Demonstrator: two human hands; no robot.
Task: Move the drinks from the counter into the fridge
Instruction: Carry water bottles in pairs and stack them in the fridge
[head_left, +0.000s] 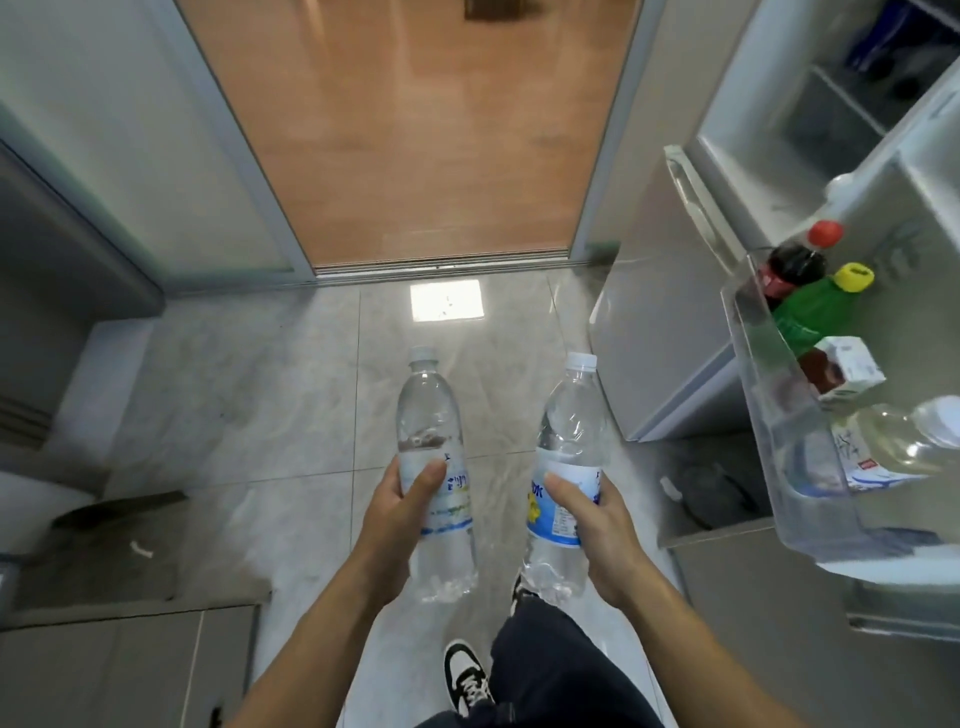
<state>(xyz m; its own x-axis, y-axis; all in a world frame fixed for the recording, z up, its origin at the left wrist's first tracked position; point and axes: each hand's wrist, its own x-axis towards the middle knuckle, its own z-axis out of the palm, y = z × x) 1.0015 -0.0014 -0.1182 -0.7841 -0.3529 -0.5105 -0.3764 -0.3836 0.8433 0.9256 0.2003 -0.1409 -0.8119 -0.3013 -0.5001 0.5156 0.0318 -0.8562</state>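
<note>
Behind the curled fingers, the label print of the clear plastic water bottle is hidden and blurred.

Only the single Chinese character 水 in blue could be read on the white-and-blue label of the right-hand water bottle, while the blue print on the left-hand water bottle and on the door-shelf carton was too blurred to read.

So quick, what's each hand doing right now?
Left hand: holding the left bottle.
Right hand: holding the right bottle.
</note>
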